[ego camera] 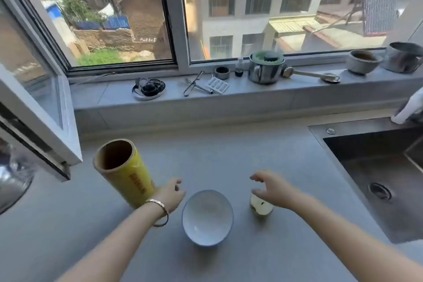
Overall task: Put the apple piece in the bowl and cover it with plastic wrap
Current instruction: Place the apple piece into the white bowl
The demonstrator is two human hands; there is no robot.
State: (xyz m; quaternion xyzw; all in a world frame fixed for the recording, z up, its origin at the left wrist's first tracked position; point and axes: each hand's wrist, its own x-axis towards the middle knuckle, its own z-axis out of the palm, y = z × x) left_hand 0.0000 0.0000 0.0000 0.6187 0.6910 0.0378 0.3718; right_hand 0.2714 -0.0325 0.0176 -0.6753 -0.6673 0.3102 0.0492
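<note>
A white bowl with a blue rim [225, 233] stands empty on the grey counter in front of me. To its right lies a pale apple piece [261, 207]. My right hand [272, 186] hovers just above the apple piece with fingers spread, holding nothing. A yellow roll of plastic wrap [124, 171] stands upright to the left of the bowl. My left hand [170, 194], a bracelet on its wrist, hangs between the roll and the bowl with loosely bent fingers, holding nothing.
A steel sink [377, 174] is set into the counter at the right. The window sill behind holds a steel pot [265, 70], a peeler [194, 86], a round tray [148, 89] and bowls [362, 62]. An open window sash [36, 110] juts in at the left.
</note>
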